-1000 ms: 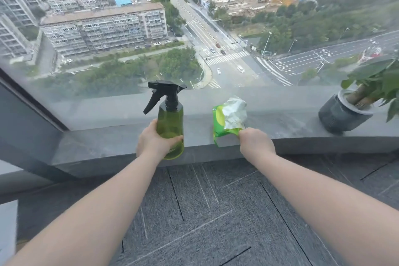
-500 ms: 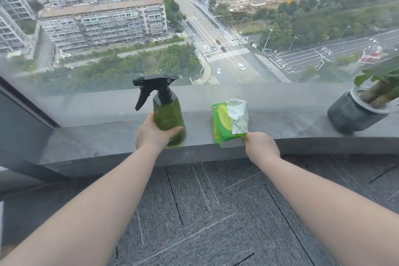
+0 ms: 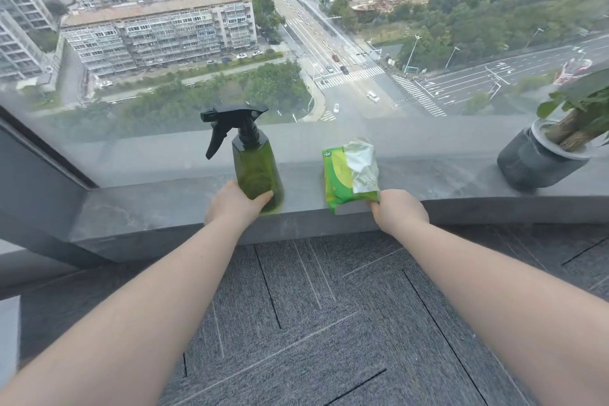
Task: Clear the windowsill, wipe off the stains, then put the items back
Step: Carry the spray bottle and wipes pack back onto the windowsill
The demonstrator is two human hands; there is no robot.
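Together we have both hands at the sill (image 3: pixel 158 208). Our left hand (image 3: pixel 232 206) grasps the low part of the bottle (image 3: pixel 255 171), thumb curled across its front and the other fingers hidden behind the green body. The bottle stands upright on the sill, its black trigger head pointing left. Our right hand (image 3: pixel 398 209) pinches the near right corner of the pack (image 3: pixel 349 173), fingers curled in tight (we cannot see the fingertips under the knuckles). The pack lies on the sill with its near edge at the front lip, its torn silvery flap turned up toward the glass.

Both arms reach forward nearly straight from the lower corners, the bare forearms converging toward the sill, wrists level with its front edge. The hands sit well apart, bottle to the left and pack to the right.

Farther right on the sill stands a dark grey pot (image 3: pixel 534 161) with a leafy plant (image 3: pixel 580 112). Grey carpet (image 3: pixel 313 323) lies below our arms.
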